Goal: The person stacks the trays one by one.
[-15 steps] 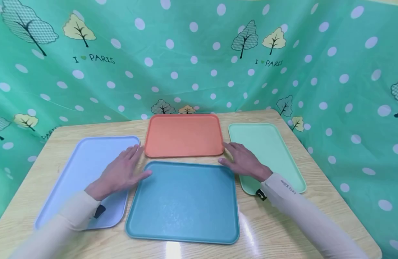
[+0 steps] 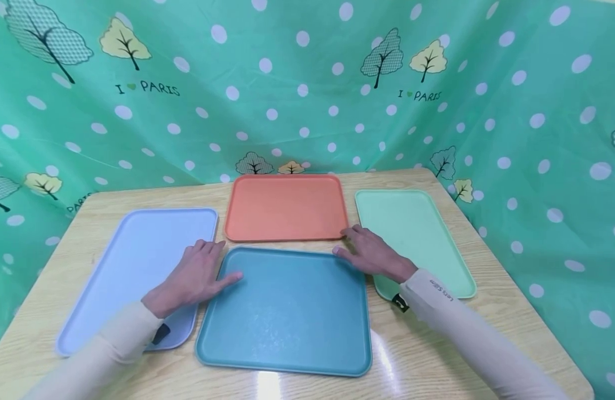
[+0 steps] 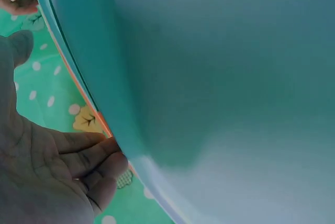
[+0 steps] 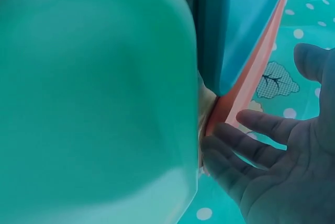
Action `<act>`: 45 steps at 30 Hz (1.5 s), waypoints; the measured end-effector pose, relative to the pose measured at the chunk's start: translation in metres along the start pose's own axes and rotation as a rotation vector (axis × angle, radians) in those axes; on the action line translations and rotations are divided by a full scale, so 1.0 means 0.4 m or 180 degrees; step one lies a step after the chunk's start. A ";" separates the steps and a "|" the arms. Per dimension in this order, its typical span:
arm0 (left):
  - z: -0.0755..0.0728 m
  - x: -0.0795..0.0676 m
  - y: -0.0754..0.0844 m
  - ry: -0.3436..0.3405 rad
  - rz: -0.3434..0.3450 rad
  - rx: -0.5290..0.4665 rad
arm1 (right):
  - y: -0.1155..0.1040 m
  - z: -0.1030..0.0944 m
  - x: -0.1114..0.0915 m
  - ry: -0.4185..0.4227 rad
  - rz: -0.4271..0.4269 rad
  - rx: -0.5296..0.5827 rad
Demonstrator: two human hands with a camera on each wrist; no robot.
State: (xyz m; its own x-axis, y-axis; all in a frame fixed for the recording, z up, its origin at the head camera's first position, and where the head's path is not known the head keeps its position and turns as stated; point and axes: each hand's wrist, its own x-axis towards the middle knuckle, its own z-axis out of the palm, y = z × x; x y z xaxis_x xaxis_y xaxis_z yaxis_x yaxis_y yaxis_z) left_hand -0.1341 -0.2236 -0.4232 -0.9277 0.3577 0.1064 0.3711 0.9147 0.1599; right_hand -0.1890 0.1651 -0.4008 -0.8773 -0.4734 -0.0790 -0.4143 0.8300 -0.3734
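My left hand (image 2: 194,275) is spread above the inner edge of the periwinkle tray (image 2: 152,239), its thumb over the left rim of the teal tray (image 2: 287,316). In the left wrist view its fingers (image 3: 89,156) are slightly bent at a tray rim, holding nothing. My right hand (image 2: 372,253) is between the red tray (image 2: 287,208), the mint green tray (image 2: 412,222) and the teal one. Its fingertips (image 4: 217,145) reach the red tray's near right corner; whether they touch it I cannot tell. The thumb lies above the teal tray's back right corner.
The four trays lie flat on a light wooden table (image 2: 397,355). A green polka-dot cloth (image 2: 297,122) with printed trees hangs behind and to the right. Narrow gaps separate the trays.
My left hand has moved slightly right and toward me, its thumb further over the teal tray. The right hand has shifted a little toward me. The trays stay in place.
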 end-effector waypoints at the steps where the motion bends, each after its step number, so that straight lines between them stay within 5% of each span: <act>1: -0.001 0.000 0.004 -0.0007 -0.0009 -0.0006 | -0.001 0.001 0.001 -0.0025 0.0006 0.0007; 9: -0.013 -0.001 0.039 -0.0163 -0.0200 -0.0214 | -0.004 0.012 0.009 -0.0098 0.0099 0.0039; 16: -0.034 -0.020 0.079 -0.0395 -0.0614 -0.0631 | -0.001 0.023 0.015 -0.0022 -0.0018 0.0131; 25: -0.056 -0.049 0.111 -0.0786 -0.1011 -0.0660 | -0.009 0.022 0.025 -0.0117 -0.0062 0.0138; 36: -0.055 -0.081 0.137 -0.0738 -0.0966 -0.0626 | -0.012 0.019 0.035 -0.0305 -0.0076 0.0190; 45: -0.053 -0.143 0.157 -0.0804 -0.0955 -0.0407 | -0.015 0.017 0.044 -0.0411 -0.0230 0.0150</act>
State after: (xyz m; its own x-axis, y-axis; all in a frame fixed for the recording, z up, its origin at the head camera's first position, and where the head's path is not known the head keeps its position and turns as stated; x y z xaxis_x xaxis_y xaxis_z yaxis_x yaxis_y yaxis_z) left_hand -0.0571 -0.1904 -0.3985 -0.9703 0.1281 -0.2053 0.0698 0.9605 0.2694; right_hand -0.2005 0.1498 -0.4064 -0.8060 -0.5678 -0.1674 -0.4606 0.7791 -0.4252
